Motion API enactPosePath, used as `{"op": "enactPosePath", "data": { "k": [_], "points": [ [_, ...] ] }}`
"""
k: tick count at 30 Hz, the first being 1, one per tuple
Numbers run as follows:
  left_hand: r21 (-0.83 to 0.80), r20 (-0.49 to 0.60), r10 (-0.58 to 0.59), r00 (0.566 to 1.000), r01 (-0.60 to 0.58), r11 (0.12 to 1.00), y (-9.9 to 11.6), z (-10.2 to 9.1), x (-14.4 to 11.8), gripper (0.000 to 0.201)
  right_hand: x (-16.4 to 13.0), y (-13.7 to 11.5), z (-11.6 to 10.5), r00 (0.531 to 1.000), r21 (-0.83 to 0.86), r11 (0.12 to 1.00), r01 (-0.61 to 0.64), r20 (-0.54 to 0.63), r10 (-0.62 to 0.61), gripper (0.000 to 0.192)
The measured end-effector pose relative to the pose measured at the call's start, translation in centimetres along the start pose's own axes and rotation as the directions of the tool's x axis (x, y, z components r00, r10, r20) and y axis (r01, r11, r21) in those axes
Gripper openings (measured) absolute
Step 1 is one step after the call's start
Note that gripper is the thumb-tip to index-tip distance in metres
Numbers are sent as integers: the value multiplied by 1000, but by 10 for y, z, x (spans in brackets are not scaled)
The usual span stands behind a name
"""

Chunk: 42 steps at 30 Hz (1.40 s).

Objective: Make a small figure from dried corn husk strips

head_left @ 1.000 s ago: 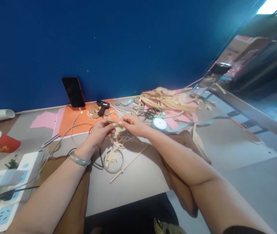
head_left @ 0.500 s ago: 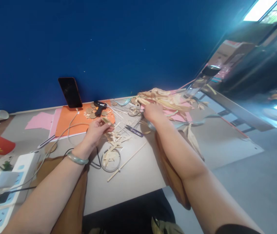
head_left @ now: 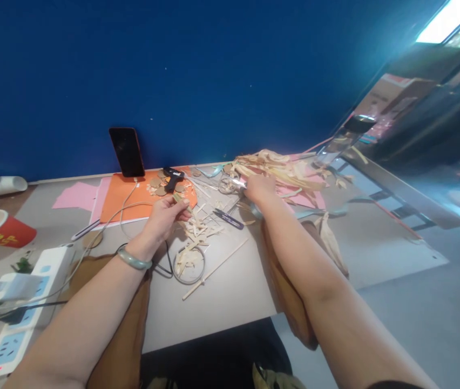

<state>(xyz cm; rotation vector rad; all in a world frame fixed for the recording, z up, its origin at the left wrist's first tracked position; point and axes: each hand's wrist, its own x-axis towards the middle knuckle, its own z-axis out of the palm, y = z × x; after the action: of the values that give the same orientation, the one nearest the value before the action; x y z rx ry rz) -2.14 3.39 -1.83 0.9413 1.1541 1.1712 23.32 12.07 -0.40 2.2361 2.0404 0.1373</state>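
My left hand (head_left: 165,216) is closed in a pinch on a small greenish-tan strip (head_left: 178,200), which looks like dried husk. It hovers over the front of an orange sheet (head_left: 120,197). Farther right, my right hand (head_left: 260,189) has its fingers closed round a shiny, silvery tool (head_left: 238,183), whose kind is hard to make out. Beside that hand lies a heap of dried husks (head_left: 274,162) and a wire ring (head_left: 225,187). Between my hands are thread snips (head_left: 229,219) and pale husk scraps (head_left: 200,229). A black glue gun (head_left: 172,178) rests behind my left hand.
A phone (head_left: 127,152) leans on the blue wall. At left are a power strip (head_left: 9,346), a red paper cup (head_left: 7,229) and a white cup (head_left: 1,186). Nearer me lie a hoop (head_left: 189,281) and a thin stick (head_left: 216,268). A clear bottle (head_left: 341,140) stands back right.
A shiny, silvery tool now shows at my right hand's fingers, lifted from among the things by the wire ring. My left hand keeps its strip. The whole view has shifted slightly.
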Motion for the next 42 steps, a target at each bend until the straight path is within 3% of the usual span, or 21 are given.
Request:
{"op": "enactPosePath", "data": {
  "k": [3,6,8,11,12,14,19,24,28,35,38,42],
  "points": [
    [0,-13,9,1000,-9,1000,1,-1,0,28,-11,-2,-14,990,65,998,27,-143,-18,22],
    [-21,-23,-6,1000,5,1000,3,0,0,25,-23,-9,-25,970,363,928,84,-244,8,19],
    [-46,-21,-25,999,24,999,4,2,0,24,-30,-19,-26,981,682,713,166,-189,-48,21],
    [-75,6,-53,999,53,996,2,5,0,24,-42,-41,-19,960,953,239,185,-123,-253,39],
    [-76,21,-64,998,65,995,1,6,0,25,-47,-49,-16,947,974,146,174,-124,-296,43],
    [-76,37,-81,996,83,994,-1,8,-1,26,-57,-65,-10,927,983,56,177,-148,-346,47],
    [-54,46,-144,989,146,988,-2,10,-3,29,-77,-90,-1,920,971,8,241,-226,-320,43],
    [-35,57,-172,983,174,984,1,11,-5,33,-79,-91,1,924,977,-68,204,-215,-317,39],
    [-34,129,-140,982,146,989,3,8,-6,41,-75,-88,1,921,975,-142,173,-211,-326,40],
    [-30,234,-96,968,105,994,5,2,-7,38,-71,-82,-3,916,947,-316,-56,-77,-394,45],
    [-8,243,-74,967,79,997,6,3,-9,35,-70,-81,-4,912,939,-331,-96,-50,-407,45],
    [7,177,-50,983,50,999,6,6,-11,30,-68,-82,-1,918,954,-293,-56,-66,-391,46]
  ]
}}
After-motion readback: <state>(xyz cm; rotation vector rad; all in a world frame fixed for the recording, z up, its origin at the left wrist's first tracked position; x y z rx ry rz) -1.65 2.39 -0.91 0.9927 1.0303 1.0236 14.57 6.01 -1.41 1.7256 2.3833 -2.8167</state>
